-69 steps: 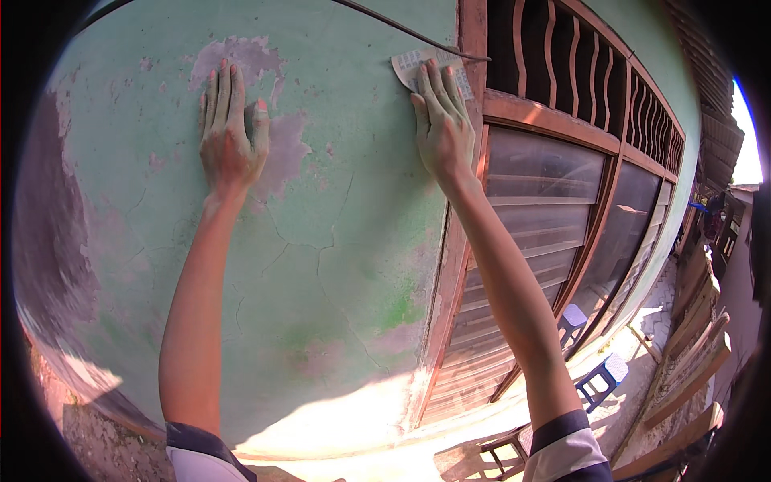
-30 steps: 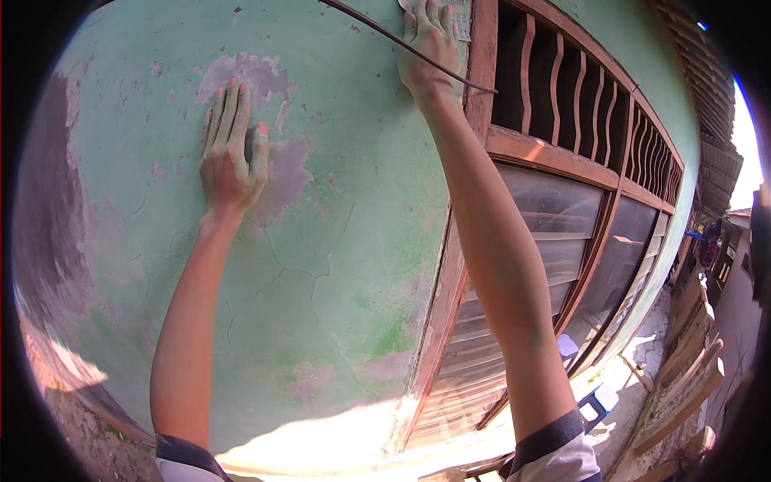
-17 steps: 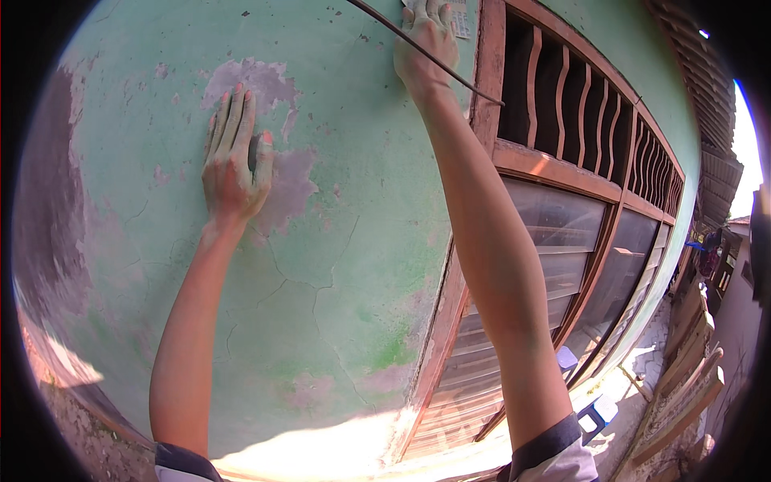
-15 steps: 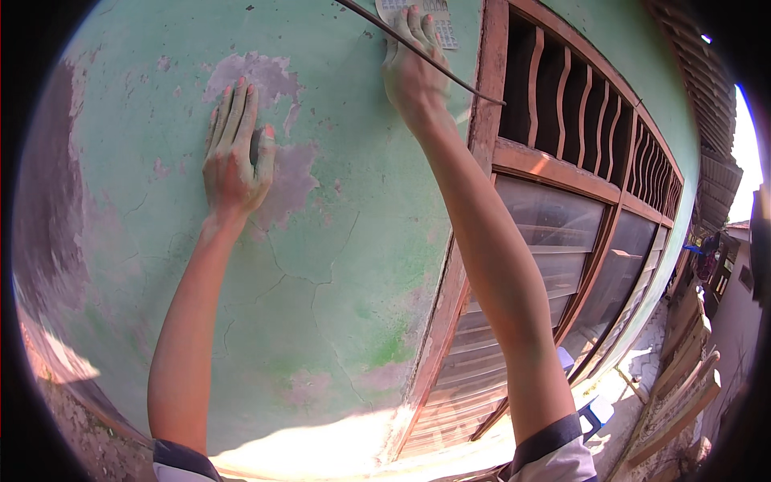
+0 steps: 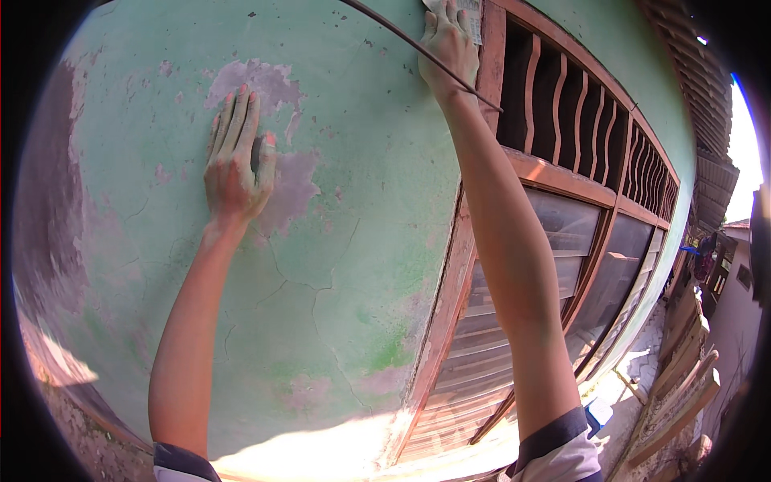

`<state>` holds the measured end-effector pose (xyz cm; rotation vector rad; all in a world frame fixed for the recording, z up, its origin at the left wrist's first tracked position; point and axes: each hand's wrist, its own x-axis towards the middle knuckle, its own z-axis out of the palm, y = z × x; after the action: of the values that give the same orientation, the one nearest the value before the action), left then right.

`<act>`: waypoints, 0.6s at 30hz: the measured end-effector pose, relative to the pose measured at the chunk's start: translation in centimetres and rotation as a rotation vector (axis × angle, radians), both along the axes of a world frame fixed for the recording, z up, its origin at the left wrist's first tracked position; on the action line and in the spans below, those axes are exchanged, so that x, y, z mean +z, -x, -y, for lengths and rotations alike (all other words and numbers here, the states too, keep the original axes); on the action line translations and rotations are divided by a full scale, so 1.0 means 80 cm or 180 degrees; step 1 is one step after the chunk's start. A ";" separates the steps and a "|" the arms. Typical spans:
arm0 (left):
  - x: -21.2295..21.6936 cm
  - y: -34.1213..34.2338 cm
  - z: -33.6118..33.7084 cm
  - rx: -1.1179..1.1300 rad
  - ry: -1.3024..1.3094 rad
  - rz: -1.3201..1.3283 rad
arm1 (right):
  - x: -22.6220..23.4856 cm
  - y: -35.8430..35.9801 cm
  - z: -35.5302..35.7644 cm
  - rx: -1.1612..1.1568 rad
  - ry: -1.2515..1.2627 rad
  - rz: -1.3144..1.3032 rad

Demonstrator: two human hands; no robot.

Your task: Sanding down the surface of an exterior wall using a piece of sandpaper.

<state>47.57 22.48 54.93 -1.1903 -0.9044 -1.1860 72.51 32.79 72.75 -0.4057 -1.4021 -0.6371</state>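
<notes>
A green wall (image 5: 385, 185) with peeled grey patches fills the middle of the view. My left hand (image 5: 235, 173) lies flat on it, over the edge of a bare patch (image 5: 273, 84), with fingers stretched out and nothing held. High up beside the wooden window frame, my right hand (image 5: 451, 52) presses a pale printed sheet of sandpaper (image 5: 476, 22) flat to the wall; its abrasive face is hidden. Greenish dust coats both hands. A thin dark cable (image 5: 385, 24) passes in front of the right hand near the wrist.
To the right are brown wooden window frames (image 5: 554, 169) with wavy bars above and glass slats below. Wooden planks (image 5: 679, 414) lean at the far lower right, near a blue-and-white object (image 5: 598, 412). A corrugated roof (image 5: 711, 145) overhangs.
My right hand has slid rightward and slightly up with the sandpaper, closer to the window frame. My left hand stays in nearly the same place on the wall.
</notes>
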 end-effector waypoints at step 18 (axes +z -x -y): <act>0.000 0.015 0.001 -0.0138 -0.0030 0.0039 | -0.268 0.095 0.051 -0.0161 -0.0448 0.1000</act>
<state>46.37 22.41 54.96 -1.2016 -0.8852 -1.2323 64.93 28.68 51.28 -0.2357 -1.6357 -0.8632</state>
